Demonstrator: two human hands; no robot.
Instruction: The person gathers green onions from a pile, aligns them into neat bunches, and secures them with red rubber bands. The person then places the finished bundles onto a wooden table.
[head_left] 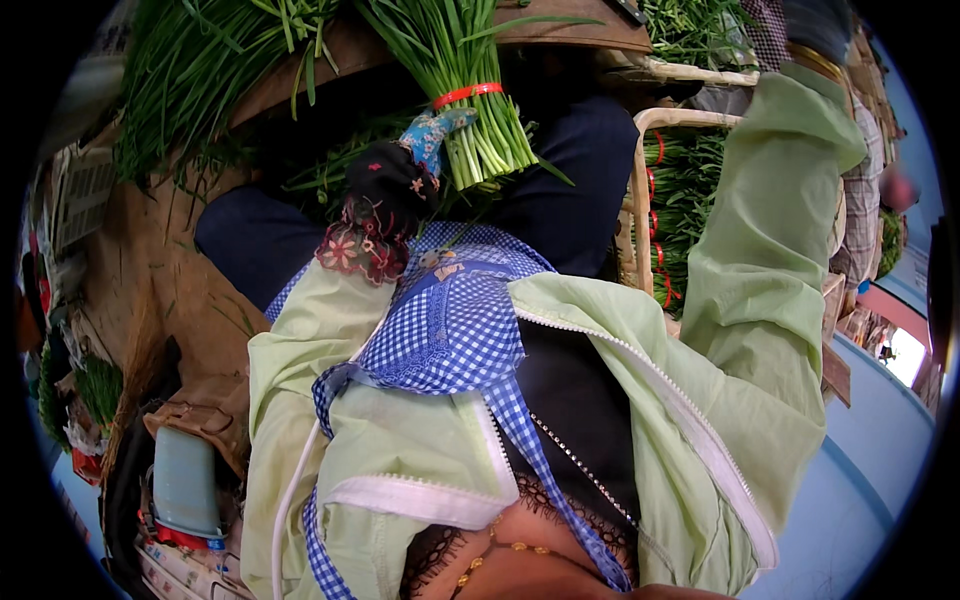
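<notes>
My left hand (432, 136), in a blue patterned glove with a black embroidered cuff, is closed around the lower part of a bunch of garlic chives (470, 110). A red band (467, 95) circles the bunch just above its pale cut ends, which point down toward my lap. The leaves fan up over the edge of a brown round board (575, 30). My right arm, in a light green sleeve, reaches out to the upper right. Past a gold-coloured bracelet at its wrist, my right hand (820, 25) is dark and partly cut off by the picture's edge; its fingers cannot be made out.
A large heap of loose chives (200, 80) lies at the upper left. On my right, a pale-framed crate (640, 190) holds several red-banded bunches (690, 200). At the lower left are a straw broom (145, 350) and a light blue container (187, 480).
</notes>
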